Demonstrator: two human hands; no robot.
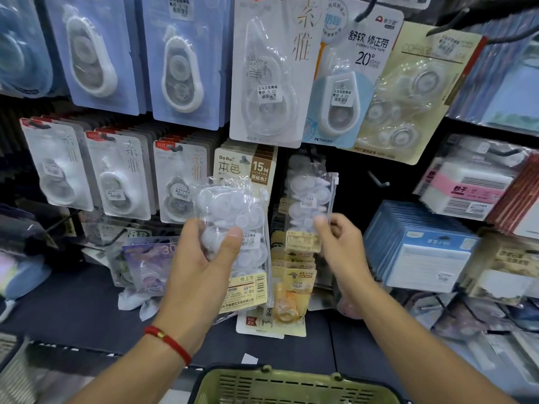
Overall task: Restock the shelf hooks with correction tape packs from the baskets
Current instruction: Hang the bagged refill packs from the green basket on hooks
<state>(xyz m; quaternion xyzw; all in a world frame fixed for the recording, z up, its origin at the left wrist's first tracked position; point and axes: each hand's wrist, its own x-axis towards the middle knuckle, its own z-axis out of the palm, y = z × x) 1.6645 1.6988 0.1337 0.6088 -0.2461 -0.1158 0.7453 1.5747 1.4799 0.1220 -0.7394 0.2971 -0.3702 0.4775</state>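
In my left hand (pixel 204 258) I hold a clear bag of correction tape packs (pixel 242 234), thumb curled across its front, raised before the shelf. My right hand (pixel 338 243) pinches the lower edge of a second clear zip bag of tapes (pixel 309 199), which hangs just right of the first, before the dark shelf back. A bare hook (pixel 377 179) juts out further right. Carded correction tapes (pixel 116 173) hang in rows to the left. Near me sits a green basket (pixel 291 386), its rim just below my forearms.
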